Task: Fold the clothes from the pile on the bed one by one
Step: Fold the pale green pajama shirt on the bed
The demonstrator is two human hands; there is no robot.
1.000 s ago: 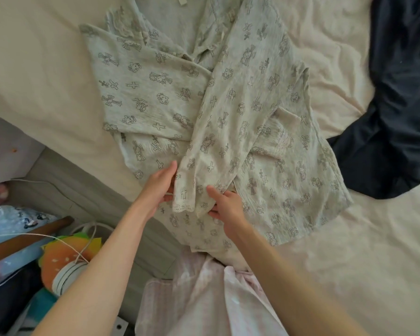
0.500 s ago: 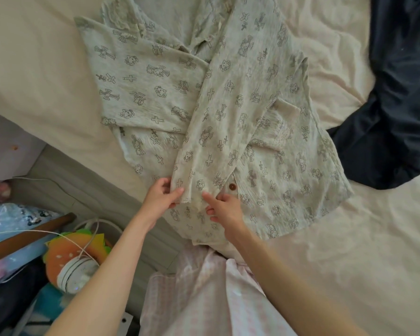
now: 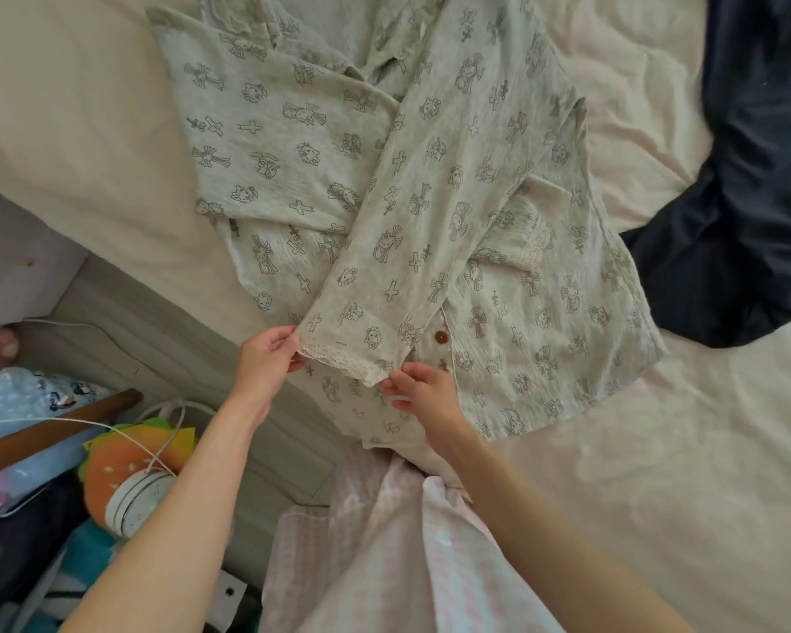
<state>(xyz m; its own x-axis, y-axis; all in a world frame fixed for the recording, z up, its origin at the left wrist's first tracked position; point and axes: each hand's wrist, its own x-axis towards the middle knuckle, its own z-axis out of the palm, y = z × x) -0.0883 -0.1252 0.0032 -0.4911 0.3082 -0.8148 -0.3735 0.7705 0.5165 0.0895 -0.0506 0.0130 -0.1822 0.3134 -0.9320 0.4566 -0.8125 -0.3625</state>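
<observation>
My left hand (image 3: 266,363) has thumb and fingertips closed in a pinch on the left corner of a lace-trimmed cuff (image 3: 345,360); my right hand (image 3: 419,390) pinches the right corner of the same cuff, its other fingers loosely curled below. Between the two pinches the lace edge hangs nearly taut, sloping a little down toward my right hand.

That cuff ends the long sleeve (image 3: 423,212) of the pale grey-green, crinkled cotton pyjama shirt printed with crosses and small cats (image 3: 544,312). From my fingers the sleeve runs away from me and to the right, a long diagonal band lying across the shirt's front, over the other sleeve (image 3: 266,143), which is folded in from the left. A brown button (image 3: 440,336) shows on the placket just beside the cuff, nearer my right hand.

The shirt lies flat on the cream, rumpled bed sheet (image 3: 658,472), its hem toward me at the bed's edge and its collar end far from me. A dark navy garment (image 3: 750,198) lies well apart to the right.

I judge the next move to be laying the cuff down so the sleeve's length lines up with the shirt's body; both hands are equally near, so they should travel together.
</observation>
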